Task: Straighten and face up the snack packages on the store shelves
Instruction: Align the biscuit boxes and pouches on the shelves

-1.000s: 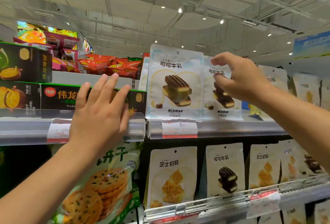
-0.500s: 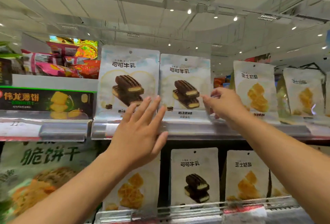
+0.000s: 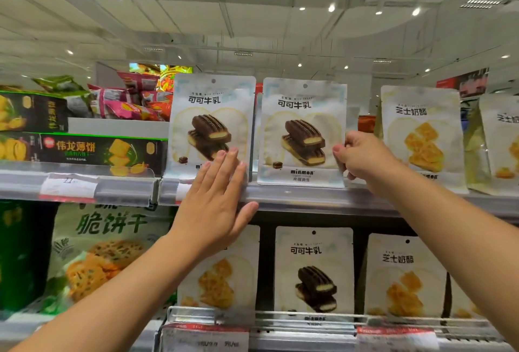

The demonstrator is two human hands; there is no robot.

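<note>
Upper shelf (image 3: 323, 197): its clear front rail is being spanned across the scene, with price tags clipped along the lip.

Green biscuit bag (image 3: 95, 253), lower left: being shown large and blurred, just beside the pouches to its right.

Dark biscuit box (image 3: 101, 150), upper shelf, left: being kept lengthwise behind the rail, its right end just beside the left cocoa pouch.

Left cocoa pouch (image 3: 212, 110): being kept upright and front-facing at the shelf edge; its lower right corner is being covered by the left hand. A narrow gap is being left between it and its neighbour.

Right cocoa pouch (image 3: 302, 132): being held upright, face forward, base at the rail. Open room is being left to its right before the cheese pouch (image 3: 421, 138).

Lower-shelf pouches (image 3: 314, 270): being kept upright behind a wire front.

Left hand (image 3: 217, 200): being laid flat, fingers straight and together, against the left cocoa pouch and the rail.

Right hand (image 3: 362, 157): being curled round the right edge of the right cocoa pouch, pinching it.
</note>
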